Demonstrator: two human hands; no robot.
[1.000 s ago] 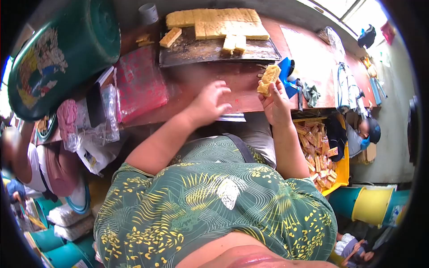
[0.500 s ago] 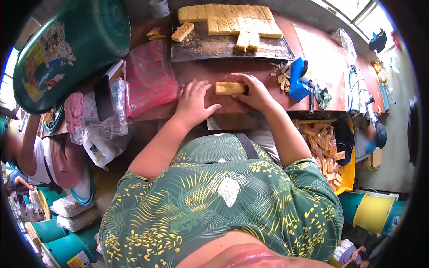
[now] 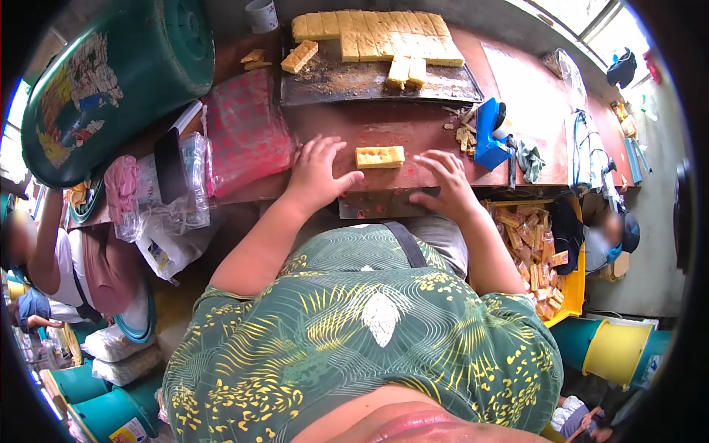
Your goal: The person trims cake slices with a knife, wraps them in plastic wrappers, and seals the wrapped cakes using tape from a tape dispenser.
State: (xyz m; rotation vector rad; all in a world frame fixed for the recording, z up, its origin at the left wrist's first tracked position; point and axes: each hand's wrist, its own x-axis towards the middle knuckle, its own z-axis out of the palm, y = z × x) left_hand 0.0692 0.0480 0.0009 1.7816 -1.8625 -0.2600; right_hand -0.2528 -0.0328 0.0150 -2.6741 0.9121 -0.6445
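window: bright, upper right | wall: grey, right side | table: reddish-brown (paler toward the right)

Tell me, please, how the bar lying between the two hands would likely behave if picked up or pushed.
The bar looks fragile, since crumbs litter the tray that holds similar pieces, so a hard squeeze might break it. Its flat, blocky shape suggests it would slide on the table rather than roll.

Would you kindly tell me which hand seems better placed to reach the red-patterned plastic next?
The left hand, I'd judge: it appears empty and lies close beside the red-patterned plastic, while the right hand is farther away, beyond the yellow bar.
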